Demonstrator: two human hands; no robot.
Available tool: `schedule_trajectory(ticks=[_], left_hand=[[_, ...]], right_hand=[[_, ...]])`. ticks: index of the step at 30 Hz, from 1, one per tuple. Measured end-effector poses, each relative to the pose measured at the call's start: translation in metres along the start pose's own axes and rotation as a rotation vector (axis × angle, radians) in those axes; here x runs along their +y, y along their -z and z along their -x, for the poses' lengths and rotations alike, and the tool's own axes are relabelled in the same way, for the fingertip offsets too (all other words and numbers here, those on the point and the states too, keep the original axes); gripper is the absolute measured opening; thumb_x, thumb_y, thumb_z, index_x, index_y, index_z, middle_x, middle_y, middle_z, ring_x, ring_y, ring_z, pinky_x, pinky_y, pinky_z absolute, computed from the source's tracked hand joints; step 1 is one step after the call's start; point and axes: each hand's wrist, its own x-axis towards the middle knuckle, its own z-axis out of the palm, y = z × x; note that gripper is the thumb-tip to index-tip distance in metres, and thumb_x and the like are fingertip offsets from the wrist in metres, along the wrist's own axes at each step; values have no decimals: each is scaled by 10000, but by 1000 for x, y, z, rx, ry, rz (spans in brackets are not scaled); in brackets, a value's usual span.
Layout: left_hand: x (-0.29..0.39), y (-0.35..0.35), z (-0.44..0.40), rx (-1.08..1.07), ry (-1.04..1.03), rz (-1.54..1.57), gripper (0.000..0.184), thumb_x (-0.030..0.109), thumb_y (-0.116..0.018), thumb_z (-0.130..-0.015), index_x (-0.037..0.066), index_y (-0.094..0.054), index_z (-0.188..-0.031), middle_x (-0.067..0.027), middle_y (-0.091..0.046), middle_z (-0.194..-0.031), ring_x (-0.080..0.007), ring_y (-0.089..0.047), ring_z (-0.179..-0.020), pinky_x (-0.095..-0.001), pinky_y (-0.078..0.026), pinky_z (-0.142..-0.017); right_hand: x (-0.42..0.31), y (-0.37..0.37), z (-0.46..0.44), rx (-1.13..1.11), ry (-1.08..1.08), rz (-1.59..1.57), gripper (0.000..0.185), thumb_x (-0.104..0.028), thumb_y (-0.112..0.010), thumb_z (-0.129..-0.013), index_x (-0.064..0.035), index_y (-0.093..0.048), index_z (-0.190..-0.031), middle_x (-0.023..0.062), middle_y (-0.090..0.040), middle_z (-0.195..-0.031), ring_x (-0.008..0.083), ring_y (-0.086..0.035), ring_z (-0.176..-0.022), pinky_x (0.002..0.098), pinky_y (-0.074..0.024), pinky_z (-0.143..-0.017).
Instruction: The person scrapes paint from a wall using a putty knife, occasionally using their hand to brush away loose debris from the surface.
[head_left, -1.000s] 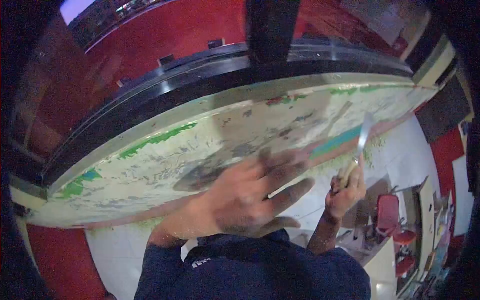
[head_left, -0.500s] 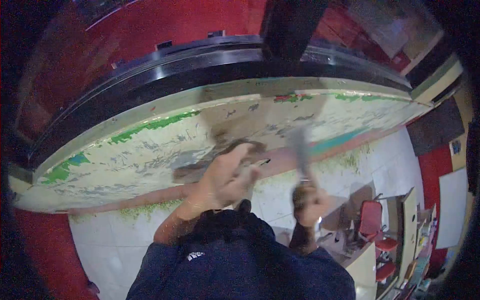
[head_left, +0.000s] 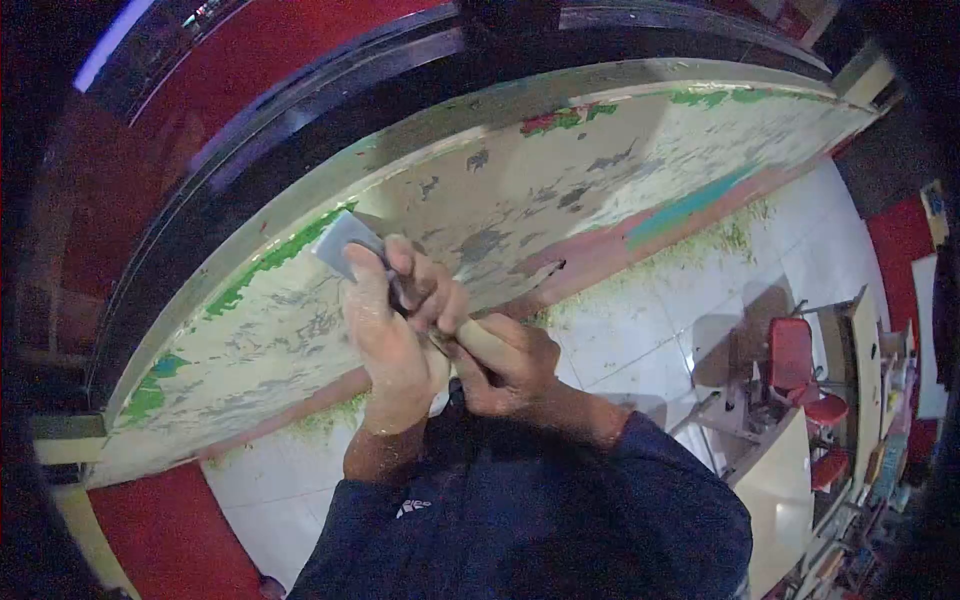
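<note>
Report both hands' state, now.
Left hand: closed, holding the scraper at its blade end.
Right hand: closed around its handle end.

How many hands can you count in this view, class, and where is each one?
2: the left hand on the scraper blade, and the right hand lower and farther right. No other hands are visible.

Greenish flakes (head_left: 730,243) litter the white tiled floor (head_left: 270,520). At right, a red chair (head_left: 790,345) stands near a cream furniture panel (head_left: 785,510) and red wall (head_left: 903,260). A dark window frame (head_left: 300,150) curves above; a bluish-white light strip (head_left: 112,45) glows top left.
</note>
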Motion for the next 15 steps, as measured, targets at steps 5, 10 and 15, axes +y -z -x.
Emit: schedule_trajectory(ticks=[5,10,15], left_hand=[[7,-1,-3,76,-27,-34,393,465,-418,-927,110,-376,-763,43,-254,-578,-63,-231,-449,-210,-256,-395],[4,1,4,117,10,-113,363,441,-398,-942,133,-357,-754,52,-242,-571,-54,-212,-447,-207,-231,-383],[1,7,2,48,26,4,335,408,-373,-959,138,-360,-761,63,-228,-567,-55,-194,-439,-208,-218,-377]], right_hand=[[-2,-4,-8,4,36,-97,215,-17,-652,-717,5,-620,-928,120,-577,-717,249,-589,-565,294,-462,-494],[0,-6,-6,-10,24,-134,215,-71,-635,-730,-26,-605,-939,114,-530,-662,285,-546,-518,356,-438,-459],[9,-18,5,-39,29,-179,242,-100,-629,-719,-47,-590,-952,109,-510,-658,283,-536,-518,379,-435,-444]])
